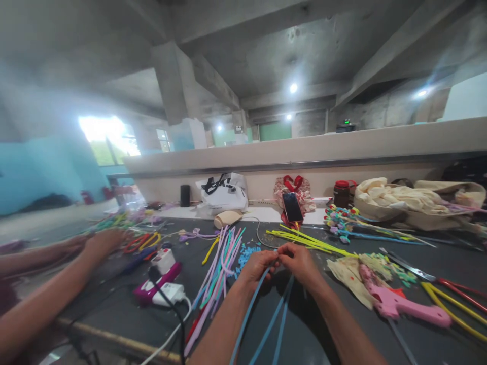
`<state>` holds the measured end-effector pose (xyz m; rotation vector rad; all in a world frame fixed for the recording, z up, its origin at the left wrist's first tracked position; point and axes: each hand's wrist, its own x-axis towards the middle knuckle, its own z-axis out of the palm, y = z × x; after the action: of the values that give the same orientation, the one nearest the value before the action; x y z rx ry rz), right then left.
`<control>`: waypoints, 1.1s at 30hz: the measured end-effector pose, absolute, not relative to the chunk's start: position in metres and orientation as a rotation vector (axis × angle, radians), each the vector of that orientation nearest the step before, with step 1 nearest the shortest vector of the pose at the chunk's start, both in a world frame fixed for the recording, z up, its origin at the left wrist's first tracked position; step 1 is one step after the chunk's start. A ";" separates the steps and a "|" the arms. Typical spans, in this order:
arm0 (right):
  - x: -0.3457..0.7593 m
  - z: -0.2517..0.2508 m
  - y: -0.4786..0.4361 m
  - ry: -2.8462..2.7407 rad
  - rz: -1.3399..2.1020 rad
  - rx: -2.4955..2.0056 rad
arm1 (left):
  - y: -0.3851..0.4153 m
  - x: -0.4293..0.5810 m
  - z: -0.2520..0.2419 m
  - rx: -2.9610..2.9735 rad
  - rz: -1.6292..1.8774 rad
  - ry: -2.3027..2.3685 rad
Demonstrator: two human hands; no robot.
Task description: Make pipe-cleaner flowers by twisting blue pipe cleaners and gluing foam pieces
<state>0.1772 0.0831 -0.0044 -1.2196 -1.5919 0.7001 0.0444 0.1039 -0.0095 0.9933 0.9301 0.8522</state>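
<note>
My left hand is closed in a pinch on a blue pipe cleaner, which bends down toward the bottom edge of the view. My right hand is pinched too, its fingertips meeting the left ones at the upper end of that pipe cleaner; the exact contact is small and partly hidden by fingers. Two more blue stems run down from beneath my right hand, between the forearms. Short blue cut pieces lie just left of my hands. Yellow-green pipe cleaners lie behind my right hand.
Lilac and teal pipe cleaners lie left, beside a purple-and-white power strip with cords. To the right are a pink glue gun and red-handled scissors. A phone leans at the back. Another person's arms reach in at left.
</note>
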 end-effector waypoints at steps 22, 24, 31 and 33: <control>0.176 -0.005 0.085 -1.528 0.772 -1.159 | 0.101 0.047 -0.007 0.835 0.923 0.845; 0.177 -0.007 0.088 -1.492 0.822 -1.148 | 0.100 0.047 -0.005 0.814 0.932 0.818; 0.176 -0.003 0.084 -1.469 0.775 -1.111 | 0.097 0.048 -0.001 0.736 0.938 0.737; 0.174 0.001 0.080 -1.496 0.699 -1.107 | 0.096 0.047 0.000 0.709 0.916 0.710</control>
<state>0.1741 0.0800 0.0011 -1.1069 -1.4959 0.6995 0.0466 0.0963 -0.0004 0.7089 0.7102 0.9160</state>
